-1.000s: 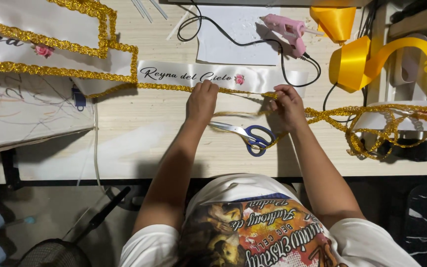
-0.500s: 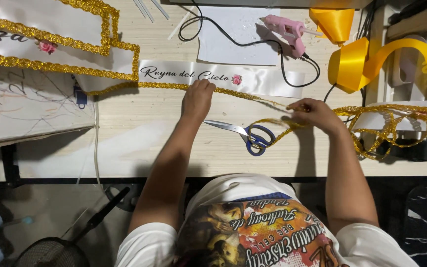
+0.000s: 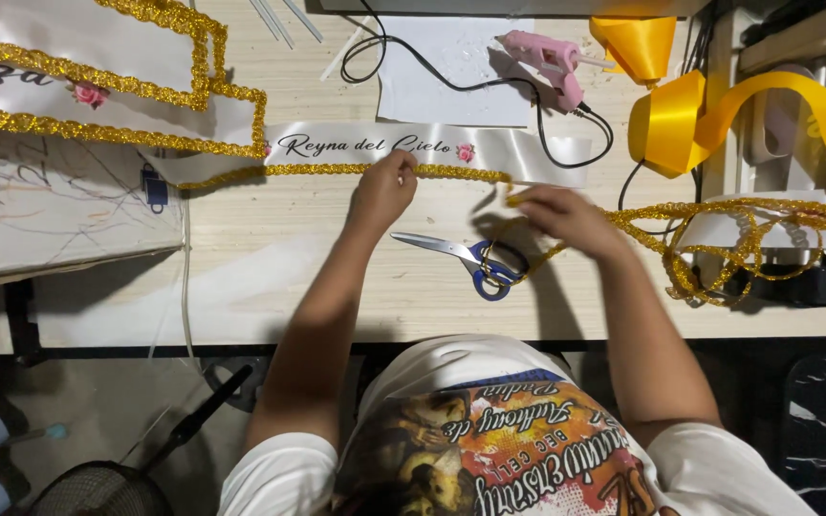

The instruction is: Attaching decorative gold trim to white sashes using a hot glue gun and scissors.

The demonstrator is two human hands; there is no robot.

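Trim: gold glitter braid [image 3: 336, 170] lies along the lower edge of the white satin sash [image 3: 518, 145], from the sash's far left end up to the two hands.
Left hand: the left hand [image 3: 381, 191] presses its fingertips down on the braid right at the sash edge, pinning it rather than closing around it.
Right hand: the right hand [image 3: 566, 218] is pinched on the loose braid just to the right of the pressed spot, lifting it slightly off the table.
Done so far: as I judge it, the stretch of sash to the left of the left hand already has its trim laid flat along the edge.
Left to do: the short bare end of sash beyond the right hand looks untrimmed along that edge, and its upper edge shows no braid at all.
Loose supply: from the right hand's pinch the braid runs on to a tangled gold heap [image 3: 738, 250] farther right.
Near the grip: scissors with blue handles [image 3: 466, 260] lie just under the hands, toward the person; a pink glue gun [image 3: 549, 62] rests past the sash, well apart.
Other pieces: a larger white sash with gold border [image 3: 97, 96] sits off to the left; yellow ribbon [image 3: 728, 119] curls off to the right.
Hard to tell: whether the laid braid is glued or only resting there cannot be made out, and the right fingertips are partly blurred.
Cut off: the big sash and the ribbon both run out of the picture.
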